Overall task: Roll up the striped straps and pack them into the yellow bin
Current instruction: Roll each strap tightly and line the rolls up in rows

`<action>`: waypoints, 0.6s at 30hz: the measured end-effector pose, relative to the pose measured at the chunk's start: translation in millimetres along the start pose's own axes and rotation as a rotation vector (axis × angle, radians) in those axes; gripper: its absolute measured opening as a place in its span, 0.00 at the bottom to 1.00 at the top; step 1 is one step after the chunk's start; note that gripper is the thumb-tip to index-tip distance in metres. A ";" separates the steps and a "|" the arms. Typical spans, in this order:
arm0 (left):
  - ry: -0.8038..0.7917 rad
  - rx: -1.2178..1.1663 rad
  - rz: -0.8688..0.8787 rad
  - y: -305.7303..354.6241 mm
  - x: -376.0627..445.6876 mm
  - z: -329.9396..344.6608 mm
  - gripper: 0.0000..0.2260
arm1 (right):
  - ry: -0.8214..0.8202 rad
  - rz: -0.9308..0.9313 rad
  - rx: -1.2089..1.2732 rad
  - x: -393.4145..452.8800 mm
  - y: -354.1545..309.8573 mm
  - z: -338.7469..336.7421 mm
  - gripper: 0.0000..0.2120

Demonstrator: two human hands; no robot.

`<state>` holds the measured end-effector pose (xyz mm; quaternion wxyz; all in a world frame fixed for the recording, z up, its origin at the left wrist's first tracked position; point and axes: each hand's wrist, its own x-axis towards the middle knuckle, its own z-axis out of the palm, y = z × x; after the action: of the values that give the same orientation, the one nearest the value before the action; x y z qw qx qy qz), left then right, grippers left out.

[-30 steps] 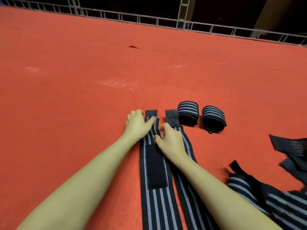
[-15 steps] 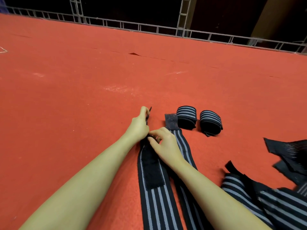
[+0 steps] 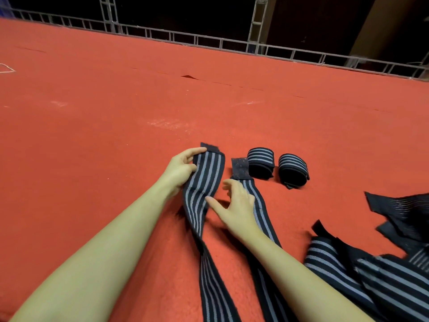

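Between the two hands, near the middle of the view, the far end of a striped strap (image 3: 204,180) is held lifted off the red mat (image 3: 92,135). It is pinched along its left edge by the left hand (image 3: 180,170): thumb on the striped face, fingers curled behind, index finger laid up toward the dark patch at the tip. The right hand (image 3: 236,205) is held just beside the strap, fingers spread and loosely bent, nothing gripped; its thumb tip is at the strap's right edge, contact cannot be confirmed.

Strap: dark navy or black with pale grey lengthwise stripes, twisted once lower down, the rest run flat toward the viewer.

A second strap (image 3: 257,205) is laid flat under the right wrist, its speckled dark end patch turned up. Just beyond it two rolled straps (image 3: 261,162) are set side by side on the mat, close together. A loose pile of straps (image 3: 383,263) is seen at lower right.

Surface: red felt-like mat, scuffed, with a small tear farther back. A metal rail (image 3: 209,41) is run along its far edge; darkness behind.
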<state>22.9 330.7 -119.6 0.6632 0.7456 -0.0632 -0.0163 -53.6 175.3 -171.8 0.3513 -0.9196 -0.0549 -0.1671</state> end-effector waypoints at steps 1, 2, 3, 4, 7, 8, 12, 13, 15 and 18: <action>-0.010 0.031 0.015 -1.3 3.4 0.5 0.27 | -0.009 0.056 0.021 0.8 2.7 0.8 0.35; -0.012 0.089 0.026 -3.2 6.9 1.2 0.27 | -0.037 0.101 0.056 2.5 5.3 2.7 0.38; -0.008 0.170 0.031 -7.3 11.1 2.0 0.27 | -0.068 0.121 0.083 4.6 7.6 5.0 0.40; 0.000 0.290 0.034 -13.4 16.2 2.6 0.27 | -0.094 0.122 0.087 6.5 8.7 7.0 0.40; 0.015 0.724 0.002 -35.2 25.5 3.5 0.25 | -0.127 0.098 0.037 10.9 9.6 12.8 0.37; 0.021 0.793 -0.003 -39.7 26.6 3.8 0.24 | -0.146 0.085 0.006 12.2 8.1 13.8 0.36; -0.031 0.986 -0.058 -49.9 27.2 5.0 0.25 | -0.233 -0.017 -0.229 16.8 3.3 19.8 0.32; -0.054 1.014 -0.098 -50.5 25.7 3.8 0.25 | -0.244 -0.018 -0.251 17.1 3.9 20.8 0.31; -0.059 1.016 -0.136 -49.7 20.3 1.1 0.25 | -0.239 -0.013 -0.235 15.3 4.0 19.6 0.26; 0.002 0.945 -0.062 -36.4 2.9 4.4 0.25 | -0.152 -0.007 -0.142 8.2 3.6 11.4 0.17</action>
<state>28.0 330.1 -156.1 0.2504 0.9673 -0.0407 -0.0046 -42.0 180.1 -179.2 0.2796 -0.9520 -0.0725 -0.1013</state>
